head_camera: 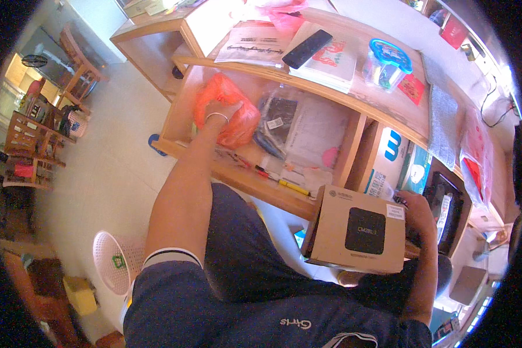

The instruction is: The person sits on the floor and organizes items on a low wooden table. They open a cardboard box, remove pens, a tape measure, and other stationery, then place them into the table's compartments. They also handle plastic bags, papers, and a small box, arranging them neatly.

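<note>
In the pulled-out wooden drawer [261,185], my left hand [219,111] grips an orange plastic bag [239,126]; what is inside cannot be seen. Beside the bag lie a dark item in clear plastic [280,119] and a clear sleeve of papers [315,130]. Along the drawer's front are a yellow marker [294,187] and several pens. My right hand [419,213] is at the far right corner of a brown cardboard box [352,235], with a small dark object [401,199] at its fingertips. A black square is printed on the box, which is above my right leg.
On the desktop [365,98] are a black phone-like slab [307,48], papers [254,43] and a blue-lidded clear tub [388,65]. White and green boxes [417,167] fill the compartment to the right. A white perforated basket [113,261] and wooden chairs [26,150] stand at left.
</note>
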### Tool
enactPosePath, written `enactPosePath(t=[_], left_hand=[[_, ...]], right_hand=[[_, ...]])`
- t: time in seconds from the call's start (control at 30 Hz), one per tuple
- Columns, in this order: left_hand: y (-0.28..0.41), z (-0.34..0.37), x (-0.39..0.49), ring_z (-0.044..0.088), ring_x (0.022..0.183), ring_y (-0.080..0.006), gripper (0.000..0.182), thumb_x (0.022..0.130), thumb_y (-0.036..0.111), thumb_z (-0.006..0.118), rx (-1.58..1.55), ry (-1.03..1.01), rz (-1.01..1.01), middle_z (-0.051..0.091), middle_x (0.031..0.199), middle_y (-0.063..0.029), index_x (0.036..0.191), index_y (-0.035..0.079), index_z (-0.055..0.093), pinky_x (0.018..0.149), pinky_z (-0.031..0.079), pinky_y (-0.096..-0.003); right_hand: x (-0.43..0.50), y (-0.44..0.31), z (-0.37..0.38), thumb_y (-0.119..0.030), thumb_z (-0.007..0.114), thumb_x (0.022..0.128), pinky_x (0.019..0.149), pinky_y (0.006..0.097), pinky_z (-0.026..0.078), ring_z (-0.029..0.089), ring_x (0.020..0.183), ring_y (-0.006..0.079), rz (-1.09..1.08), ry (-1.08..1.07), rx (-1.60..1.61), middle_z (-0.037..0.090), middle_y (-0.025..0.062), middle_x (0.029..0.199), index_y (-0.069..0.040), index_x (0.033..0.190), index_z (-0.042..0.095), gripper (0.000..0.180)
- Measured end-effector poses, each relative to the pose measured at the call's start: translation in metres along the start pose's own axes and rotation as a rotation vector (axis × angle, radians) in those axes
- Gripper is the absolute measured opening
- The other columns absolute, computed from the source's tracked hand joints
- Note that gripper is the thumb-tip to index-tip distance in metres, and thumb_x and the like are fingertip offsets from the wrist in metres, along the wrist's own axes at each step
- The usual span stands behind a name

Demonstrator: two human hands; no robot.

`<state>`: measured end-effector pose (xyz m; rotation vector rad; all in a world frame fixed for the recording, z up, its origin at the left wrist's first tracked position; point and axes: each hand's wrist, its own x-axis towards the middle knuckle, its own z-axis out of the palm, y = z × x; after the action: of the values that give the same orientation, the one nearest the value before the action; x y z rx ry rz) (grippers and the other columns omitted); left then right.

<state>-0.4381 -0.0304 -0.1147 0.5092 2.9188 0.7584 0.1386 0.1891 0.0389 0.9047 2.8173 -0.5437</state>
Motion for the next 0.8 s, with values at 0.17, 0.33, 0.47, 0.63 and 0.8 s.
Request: enactPosePath(t=[0.17,0.33,0.47,0.63,0.8], left_hand=[[0.014,0.009,0.017,0.058,0.101,-0.0319,0.059,0.074,0.045,0.063,-0.005,-0.202,-0.037,0.061,0.107,-0.0203,0.109,-0.003,0.059,0.086,0.046,-0.0366],[0.018,-0.045,0.019,0.061,0.085,-0.0289,0.036,0.073,0.023,0.063,-1.246,-0.113,-0.134,0.063,0.093,-0.0117,0.100,-0.001,0.060,0.080,0.048,-0.0377],[0.025,-0.117,0.001,0.061,0.082,-0.0277,0.028,0.070,0.013,0.060,-1.633,-0.039,0.123,0.062,0.091,-0.0116,0.094,-0.001,0.060,0.078,0.050,-0.0388],[0.044,-0.202,-0.025,0.061,0.084,-0.0288,0.020,0.071,0.010,0.056,-1.840,0.193,0.085,0.062,0.090,-0.0131,0.087,-0.002,0.059,0.079,0.050,-0.0384],[0.046,-0.283,-0.079,0.060,0.084,-0.0248,0.016,0.074,0.007,0.052,-1.708,0.635,0.361,0.061,0.088,-0.0116,0.085,-0.002,0.059,0.078,0.049,-0.0347]], right_hand=[[0.000,0.005,0.003,-0.019,0.062,0.076,0.083,0.0431,0.046,0.058,0.093,0.0368,0.013,-0.013,-0.055,0.062,0.0188,0.099,-0.005,0.109,0.059,0.036],[0.000,0.001,0.002,-0.018,0.060,0.077,0.083,0.0438,0.046,0.058,0.093,0.0373,0.001,-0.013,-0.082,0.062,0.0192,0.100,-0.006,0.109,0.059,0.034],[-0.003,-0.006,-0.001,-0.017,0.058,0.079,0.083,0.0442,0.046,0.059,0.094,0.0375,-0.024,0.011,-0.088,0.061,0.0200,0.101,-0.005,0.108,0.060,0.031],[-0.004,-0.006,0.000,-0.015,0.058,0.079,0.083,0.0442,0.046,0.059,0.094,0.0374,-0.048,0.023,-0.067,0.061,0.0200,0.101,-0.005,0.108,0.060,0.031],[-0.006,-0.003,-0.001,-0.013,0.058,0.078,0.084,0.0430,0.046,0.058,0.096,0.0363,-0.075,0.025,-0.048,0.061,0.0190,0.101,-0.005,0.107,0.060,0.031]])
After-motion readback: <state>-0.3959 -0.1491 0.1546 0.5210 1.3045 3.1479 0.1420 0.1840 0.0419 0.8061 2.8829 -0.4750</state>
